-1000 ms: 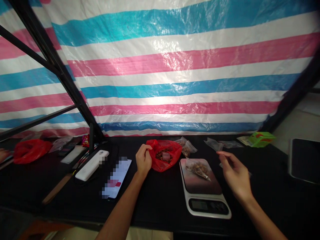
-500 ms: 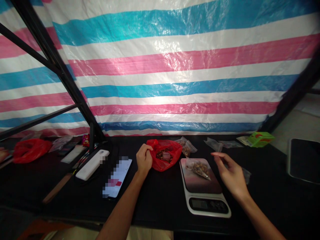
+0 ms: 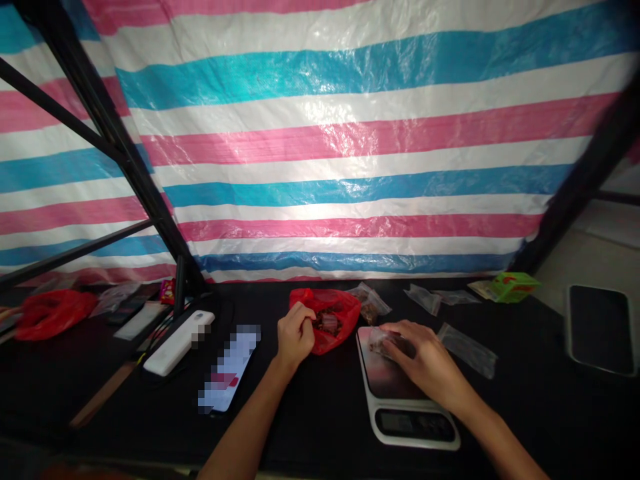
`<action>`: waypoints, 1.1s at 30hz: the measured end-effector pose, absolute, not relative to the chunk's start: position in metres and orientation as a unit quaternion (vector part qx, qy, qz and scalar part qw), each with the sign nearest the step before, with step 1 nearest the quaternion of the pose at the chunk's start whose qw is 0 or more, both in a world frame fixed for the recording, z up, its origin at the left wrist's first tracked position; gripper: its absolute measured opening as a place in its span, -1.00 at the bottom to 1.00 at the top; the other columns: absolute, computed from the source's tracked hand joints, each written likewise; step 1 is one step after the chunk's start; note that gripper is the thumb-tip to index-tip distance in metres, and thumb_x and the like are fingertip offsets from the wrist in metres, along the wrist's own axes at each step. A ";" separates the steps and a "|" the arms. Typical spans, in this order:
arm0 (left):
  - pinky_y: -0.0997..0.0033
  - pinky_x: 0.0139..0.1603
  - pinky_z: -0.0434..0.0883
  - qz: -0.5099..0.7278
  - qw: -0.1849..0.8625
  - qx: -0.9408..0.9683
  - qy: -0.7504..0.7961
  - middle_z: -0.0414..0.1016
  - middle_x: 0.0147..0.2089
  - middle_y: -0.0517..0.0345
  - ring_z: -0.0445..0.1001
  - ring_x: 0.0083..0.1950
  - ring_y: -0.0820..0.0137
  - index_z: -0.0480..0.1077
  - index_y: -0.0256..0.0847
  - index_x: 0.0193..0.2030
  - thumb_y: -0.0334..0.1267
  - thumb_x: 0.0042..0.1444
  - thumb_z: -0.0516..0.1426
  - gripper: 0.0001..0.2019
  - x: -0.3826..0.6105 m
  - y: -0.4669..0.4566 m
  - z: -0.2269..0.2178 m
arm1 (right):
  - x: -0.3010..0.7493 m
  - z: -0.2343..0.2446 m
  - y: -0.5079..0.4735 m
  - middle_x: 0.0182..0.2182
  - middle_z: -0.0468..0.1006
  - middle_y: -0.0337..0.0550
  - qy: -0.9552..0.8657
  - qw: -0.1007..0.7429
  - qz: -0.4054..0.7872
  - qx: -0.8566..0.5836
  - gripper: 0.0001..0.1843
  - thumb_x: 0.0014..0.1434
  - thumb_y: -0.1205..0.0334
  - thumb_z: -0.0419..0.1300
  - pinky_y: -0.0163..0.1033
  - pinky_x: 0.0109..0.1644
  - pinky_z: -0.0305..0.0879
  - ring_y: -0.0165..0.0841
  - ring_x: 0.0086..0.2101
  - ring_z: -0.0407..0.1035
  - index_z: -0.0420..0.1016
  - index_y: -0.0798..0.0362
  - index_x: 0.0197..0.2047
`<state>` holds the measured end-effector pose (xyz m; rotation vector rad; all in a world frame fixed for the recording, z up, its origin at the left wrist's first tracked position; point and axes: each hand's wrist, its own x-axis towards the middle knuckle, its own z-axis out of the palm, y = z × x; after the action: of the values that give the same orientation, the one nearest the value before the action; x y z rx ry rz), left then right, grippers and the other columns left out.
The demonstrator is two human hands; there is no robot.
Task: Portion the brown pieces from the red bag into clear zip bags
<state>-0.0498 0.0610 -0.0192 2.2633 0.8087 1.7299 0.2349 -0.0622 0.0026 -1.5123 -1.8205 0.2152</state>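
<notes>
My left hand [image 3: 295, 339] is closed on the near left edge of a red plastic bag [image 3: 346, 305]. The bag stands with its mouth spread, showing small brown bits and a pinkish piece inside. Over the kitchen scale [image 3: 373, 373], my right hand [image 3: 425, 357] has its thumb and fingers around a small clear plastic bag [image 3: 379, 340] of brown bits. My fingers hide most of that bag. The scale's display [image 3: 400, 421] is too dark to read. Behind the scale lies another filled clear bag [image 3: 371, 307].
Flat clear bags [image 3: 470, 350] lie right of the scale, with a green box [image 3: 515, 287] farther back. A phone [image 3: 233, 373] and a white power bank [image 3: 180, 343] lie on the left. A dark-screened device [image 3: 600, 330] is far right. Striped sheeting [image 3: 350, 180] hangs behind the black table.
My right hand has moved left from beside the scale onto the small clear bag lying on it. My left hand still holds the red bag, shifted slightly right. The view has tilted up a little.
</notes>
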 end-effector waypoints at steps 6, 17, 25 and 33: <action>0.40 -0.28 0.38 0.520 0.144 0.815 0.212 0.49 -0.27 0.10 0.49 -0.29 0.36 0.45 -0.15 -0.19 -0.50 0.24 0.03 -0.78 -0.022 0.031 -0.010 | 0.221 0.005 -0.042 -0.22 0.63 -0.17 -0.596 0.527 0.208 -0.569 -0.64 0.33 -0.05 0.26 -0.16 -0.07 0.45 -0.25 -0.22 0.53 0.50 -0.06 0.09; 0.32 -0.02 0.48 0.522 0.420 0.655 0.348 0.63 -0.05 0.05 0.58 -0.04 0.29 0.47 -0.14 0.04 0.03 0.47 -0.04 -0.63 0.047 0.036 -0.006 | 0.194 0.016 -0.003 -0.21 0.59 -0.20 -0.552 0.610 0.359 -0.442 -0.48 0.25 -0.07 0.37 -0.10 0.01 0.50 -0.25 -0.17 0.54 0.42 -0.10 0.19; 0.31 -0.05 0.49 0.512 0.452 0.665 0.301 0.63 -0.13 -0.04 0.59 -0.11 0.29 0.53 -0.21 -0.06 0.03 0.51 -0.17 -0.48 0.042 0.020 -0.023 | 0.206 0.001 -0.032 -0.28 0.64 -0.17 -0.543 0.535 0.426 -0.487 -0.64 0.28 -0.13 0.31 -0.21 -0.14 0.44 -0.28 -0.28 0.50 0.61 0.00 -0.13; 0.28 0.03 0.43 0.531 0.347 0.720 0.281 0.60 -0.11 -0.04 0.55 -0.05 0.26 0.53 -0.18 -0.06 -0.10 0.52 -0.17 -0.54 0.031 0.023 -0.015 | 0.197 0.012 -0.039 -0.39 0.56 -0.24 -0.572 0.525 0.294 -0.557 -0.71 0.31 -0.08 0.25 -0.23 -0.25 0.32 -0.30 -0.36 0.37 0.64 -0.06 -0.17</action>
<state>0.0309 0.0234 -0.0147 1.8683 0.7288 1.3764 0.1971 -0.0388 0.0116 -1.3328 -1.3693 0.7037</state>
